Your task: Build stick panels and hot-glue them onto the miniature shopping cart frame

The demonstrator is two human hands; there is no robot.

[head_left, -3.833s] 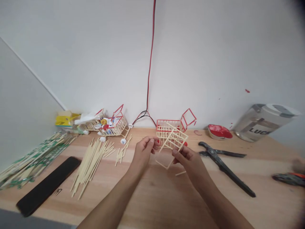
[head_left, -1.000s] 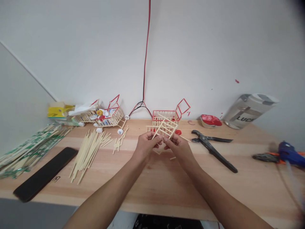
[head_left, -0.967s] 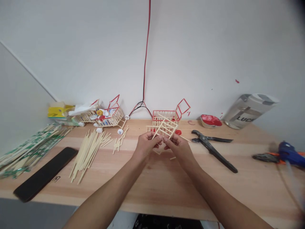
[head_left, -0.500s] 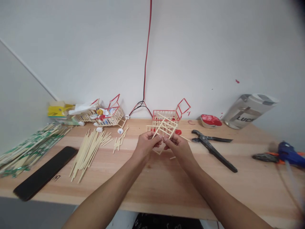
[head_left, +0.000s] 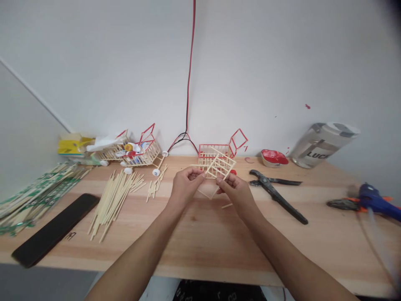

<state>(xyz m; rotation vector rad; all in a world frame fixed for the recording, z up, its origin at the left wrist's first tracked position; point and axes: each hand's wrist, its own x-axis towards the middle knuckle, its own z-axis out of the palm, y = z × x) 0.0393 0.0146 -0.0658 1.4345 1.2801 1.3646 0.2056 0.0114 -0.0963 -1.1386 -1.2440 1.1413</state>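
A small lattice frame of pale wooden sticks [head_left: 223, 168] is held tilted in front of me, above the table. My left hand [head_left: 185, 186] is closed at its left corner, thumb against fingers. At the lower right edge, my right hand [head_left: 234, 191] pinches the same frame. Just behind it stands a miniature stick shopping cart [head_left: 214, 149] with red-painted rims and a raised red handle; the frame hides part of it. A short loose stick [head_left: 227, 205] lies on the table below my right hand.
Left: piles of cut sticks [head_left: 114, 200], a black bar [head_left: 56, 230], packaged sticks [head_left: 40, 188] and more small carts [head_left: 140, 152]. Right: black pliers [head_left: 275, 194], a red-stained dish [head_left: 274, 158], a clear container [head_left: 324, 144] and a blue glue gun [head_left: 372, 198].
My left hand has moved slightly left, so my hands are farther apart. The stick frame has turned a little between them. The view has shifted slightly.
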